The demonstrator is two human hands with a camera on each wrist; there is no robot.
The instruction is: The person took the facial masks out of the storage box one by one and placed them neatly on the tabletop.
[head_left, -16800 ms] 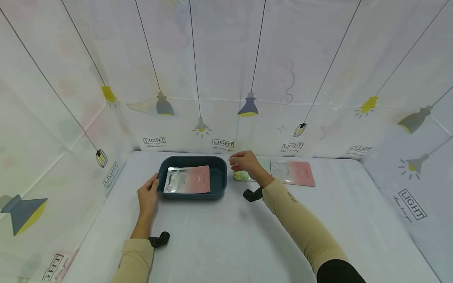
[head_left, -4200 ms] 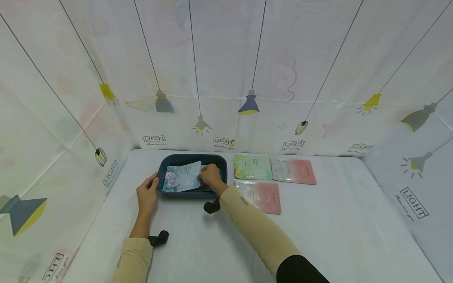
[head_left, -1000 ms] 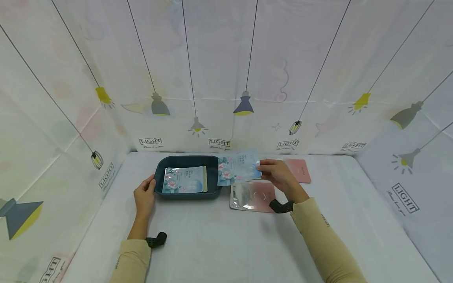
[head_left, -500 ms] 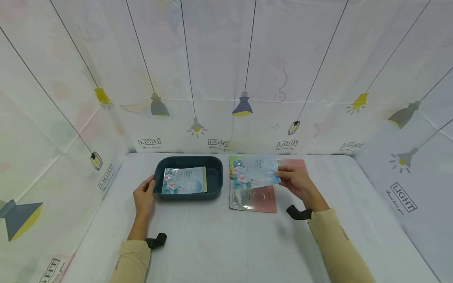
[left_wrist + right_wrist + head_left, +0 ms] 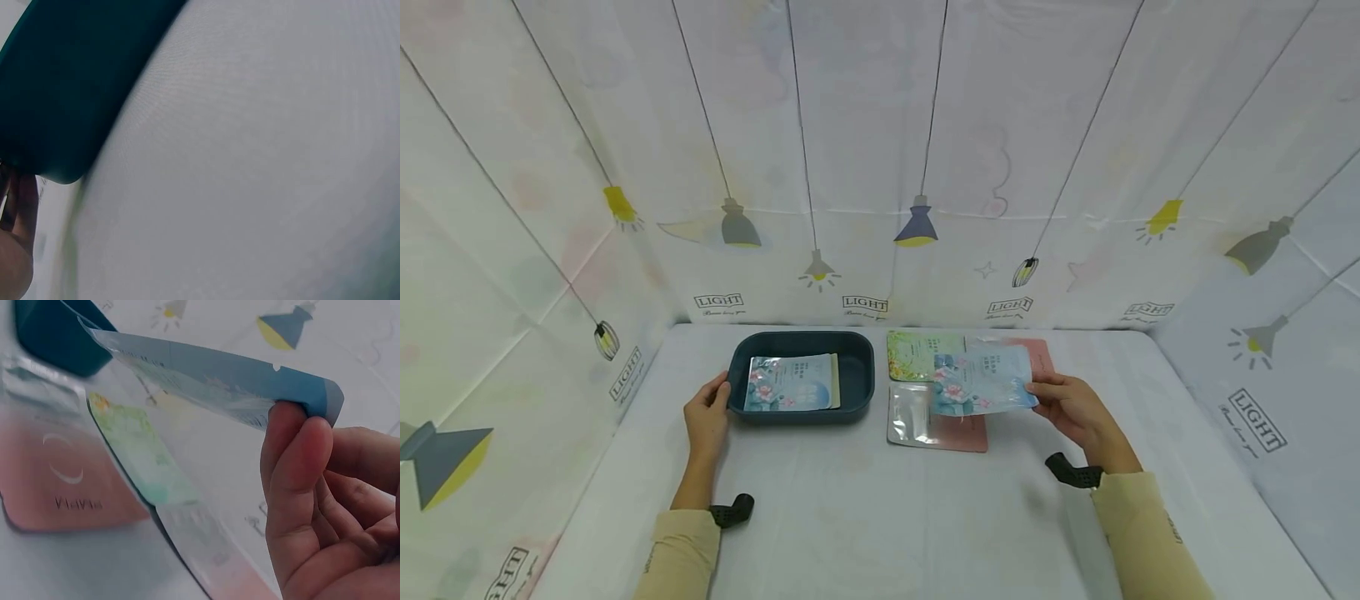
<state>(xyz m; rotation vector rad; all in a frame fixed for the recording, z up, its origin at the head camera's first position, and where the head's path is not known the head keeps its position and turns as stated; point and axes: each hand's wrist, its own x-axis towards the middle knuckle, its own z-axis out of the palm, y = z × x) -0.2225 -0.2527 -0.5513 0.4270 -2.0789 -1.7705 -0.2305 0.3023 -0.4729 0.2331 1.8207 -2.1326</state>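
Note:
My left hand (image 5: 706, 421) grips the left end of a dark blue tray (image 5: 857, 379); in the left wrist view the fingers are at the edge of the tray (image 5: 69, 81). Inside lies a blue floral sheet mask packet (image 5: 788, 383), with a cream edge (image 5: 835, 379) showing beneath it. My right hand (image 5: 1078, 415) pinches another blue floral sheet mask packet (image 5: 981, 379) by its right edge. In the right wrist view, thumb and fingertips hold the corner of this packet (image 5: 206, 375), which is raised and tilted above the table.
Right of the tray lies a green floral packet (image 5: 917, 357). Beside it, a silver-pink packet (image 5: 1042, 354) is partly covered by the held one. Nearer me rests a second silver-pink packet (image 5: 962, 437). Printed white cloth walls (image 5: 865, 275) rise behind the white table (image 5: 880, 517).
Earlier, a silver-pink packet left the tray and was laid below the green one. Since then my right hand has lifted a blue packet from the tray and carried it right, towards me.

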